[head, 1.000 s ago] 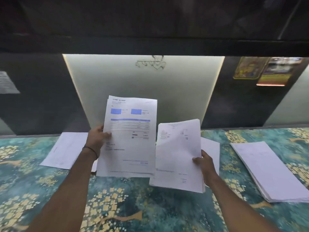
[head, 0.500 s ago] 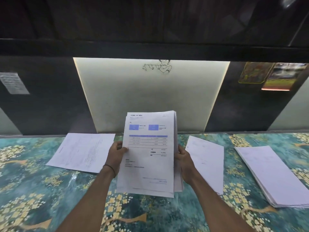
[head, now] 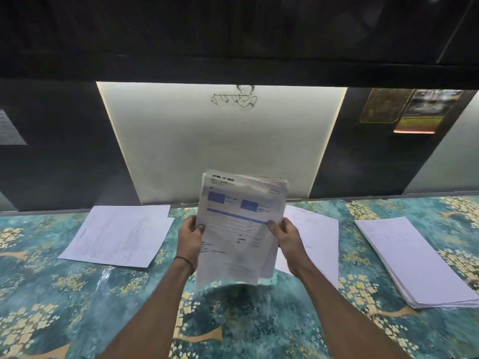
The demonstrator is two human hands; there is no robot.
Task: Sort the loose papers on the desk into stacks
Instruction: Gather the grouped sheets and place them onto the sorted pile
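Separate sheets have merged into one upright bundle of papers (head: 241, 229) at frame centre, above the desk (head: 77, 307). Its side edges are pinched by the left hand (head: 190, 235) and the right hand (head: 285, 235), thumbs in front. Uneven sheets could slide out if either pinch loosens.

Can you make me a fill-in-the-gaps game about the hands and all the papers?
1. The left hand and right hand hold one bundle of papers, and the boxes printed on its front sheet are coloured ____.
2. The thickest stack lies on the ____ side of the desk.
3. A dark band goes round the ____ wrist.

Missing words: blue; right; left.
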